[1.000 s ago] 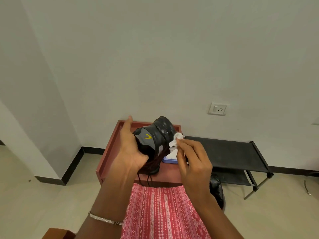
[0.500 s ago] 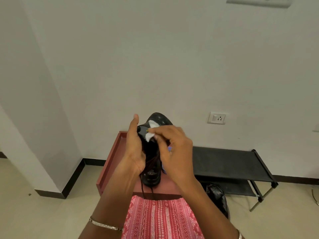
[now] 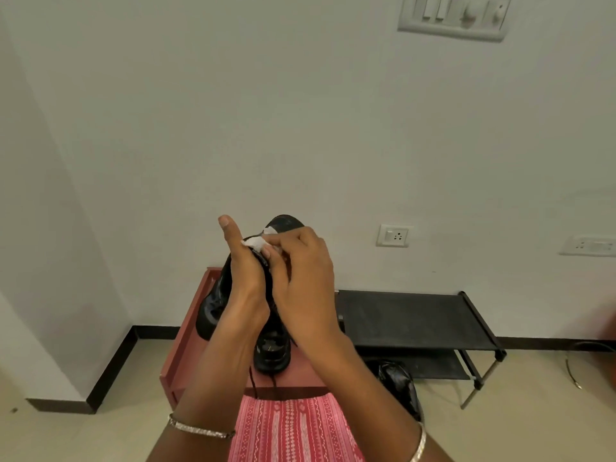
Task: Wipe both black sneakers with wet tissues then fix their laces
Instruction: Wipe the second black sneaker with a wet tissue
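Left hand [image 3: 245,278] grips raised black sneaker [image 3: 213,305] above red table [image 3: 186,341], thumb up. Right hand [image 3: 300,271] pinches white wet tissue [image 3: 255,242] against sneaker's upper edge. Second sneaker [image 3: 271,351] sits on table, laces [image 3: 253,381] dangling.

left hand [image 3: 245,271]: raised, thumb up, grip closed | right hand [image 3: 301,265]: raised, fingertips pinched, touching left

The room is evenly and softly lit, with no hard shadows on the white wall [image 3: 300,111]. The black shoe [image 3: 213,308] shows small shiny reflections. The wide lens bends straight lines near the edges, such as the switch panel [image 3: 453,15]. A blurred reddish patch sits at the right edge [image 3: 608,331].
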Action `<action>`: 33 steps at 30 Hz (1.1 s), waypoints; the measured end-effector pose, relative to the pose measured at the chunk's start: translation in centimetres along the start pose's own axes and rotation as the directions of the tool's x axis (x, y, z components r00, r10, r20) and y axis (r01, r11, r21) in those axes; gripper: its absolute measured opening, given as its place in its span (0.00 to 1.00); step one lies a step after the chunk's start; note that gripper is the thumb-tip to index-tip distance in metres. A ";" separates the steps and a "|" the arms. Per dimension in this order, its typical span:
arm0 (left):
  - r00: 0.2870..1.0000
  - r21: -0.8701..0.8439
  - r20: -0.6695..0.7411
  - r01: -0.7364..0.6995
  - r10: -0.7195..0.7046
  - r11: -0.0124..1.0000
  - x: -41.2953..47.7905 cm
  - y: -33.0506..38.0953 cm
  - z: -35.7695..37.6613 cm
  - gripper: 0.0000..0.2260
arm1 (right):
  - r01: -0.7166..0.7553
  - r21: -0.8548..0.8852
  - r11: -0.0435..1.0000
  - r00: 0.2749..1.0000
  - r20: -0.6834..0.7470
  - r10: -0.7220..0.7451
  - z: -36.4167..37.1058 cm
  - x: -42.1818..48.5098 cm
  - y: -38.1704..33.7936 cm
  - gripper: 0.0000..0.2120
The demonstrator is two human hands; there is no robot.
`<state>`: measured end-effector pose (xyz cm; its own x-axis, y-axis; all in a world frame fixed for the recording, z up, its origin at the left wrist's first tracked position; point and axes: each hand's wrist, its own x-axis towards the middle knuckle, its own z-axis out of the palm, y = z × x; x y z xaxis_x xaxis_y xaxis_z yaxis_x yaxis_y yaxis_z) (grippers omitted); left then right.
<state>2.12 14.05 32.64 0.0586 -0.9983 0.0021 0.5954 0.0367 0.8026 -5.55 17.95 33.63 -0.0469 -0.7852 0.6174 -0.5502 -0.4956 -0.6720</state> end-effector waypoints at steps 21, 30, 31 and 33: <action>0.966 -0.084 -0.118 0.220 -0.229 0.972 0.4 -0.9 -0.1 0.43 | 0.252 -0.049 0.967 0.953 -0.163 -0.256 0.4 -5.2 4.6 0.12; 0.969 -0.158 -0.034 0.235 -0.243 0.959 -0.2 -1.3 0.1 0.37 | 0.334 -0.089 0.938 0.920 -0.186 -0.345 -0.3 -2.8 3.4 0.10; 0.967 -0.152 -0.042 0.242 -0.250 0.958 -0.1 -1.0 0.2 0.38 | 0.366 -0.094 0.926 0.908 -0.183 -0.377 -0.3 -3.1 3.7 0.10; 0.956 -0.130 -0.087 0.270 -0.282 0.954 0.2 -0.5 0.1 0.41 | 0.422 -0.104 0.901 0.884 -0.176 -0.434 -0.3 -4.3 4.8 0.11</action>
<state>1.76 13.83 32.29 -0.0424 -0.9603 -0.2759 0.6883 -0.2282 0.6886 -8.21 19.04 27.92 0.0507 -0.4136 0.9091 -0.6023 -0.7387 -0.3025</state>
